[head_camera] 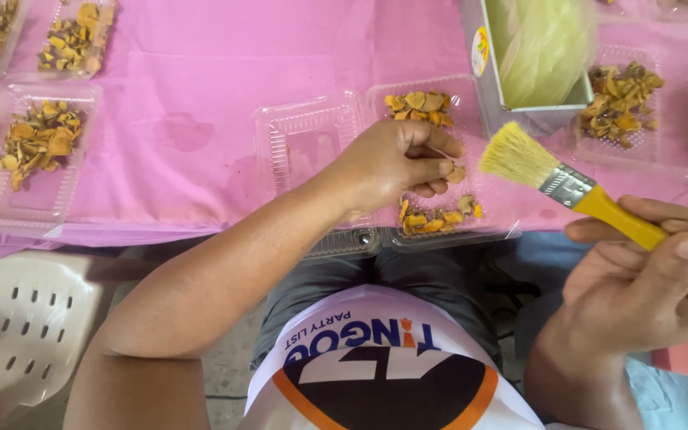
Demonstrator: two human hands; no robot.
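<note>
1. Your left hand is curled shut, pinching a small dried piece between thumb and fingertips, over the open clear clamshell tray at the near edge of the tabletop. Your right hand is closed around the yellow handle of a paintbrush, its pale bristles pointing toward the pinched piece, just beside it.
2. Pink cloth covers the tabletop.
3. An open box with a pale green bag stands toward the far right.
4. More clear trays of dried yellow-orange slices lie along the left and right edges.
</note>
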